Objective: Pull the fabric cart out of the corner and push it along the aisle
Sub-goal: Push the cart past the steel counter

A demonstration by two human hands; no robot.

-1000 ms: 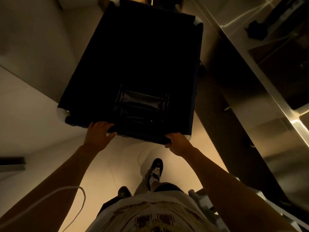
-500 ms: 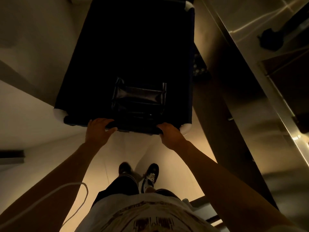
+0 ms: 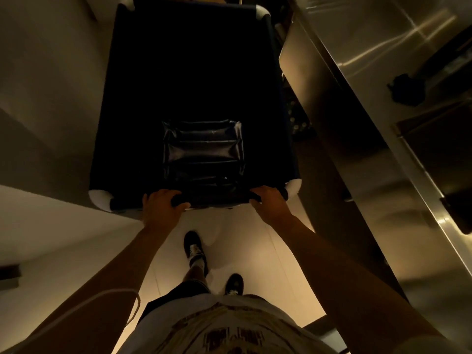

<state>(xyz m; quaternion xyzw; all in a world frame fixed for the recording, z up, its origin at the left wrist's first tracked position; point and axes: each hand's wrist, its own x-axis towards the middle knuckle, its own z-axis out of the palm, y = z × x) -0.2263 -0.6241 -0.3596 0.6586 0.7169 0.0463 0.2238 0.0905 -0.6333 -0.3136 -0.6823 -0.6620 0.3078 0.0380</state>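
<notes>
Change since earlier frame: fabric cart (image 3: 194, 80) sits squarer to the person; left foot (image 3: 194, 249) leads.
Grip: left hand (image 3: 161, 208) and right hand (image 3: 268, 203) both clenched on the near rail (image 3: 217, 198).
Cart position: ahead in the aisle, just beside the steel counter (image 3: 357, 103).
Risk: right corner cap (image 3: 293, 187) may scrape the counter if the push veers right.
</notes>
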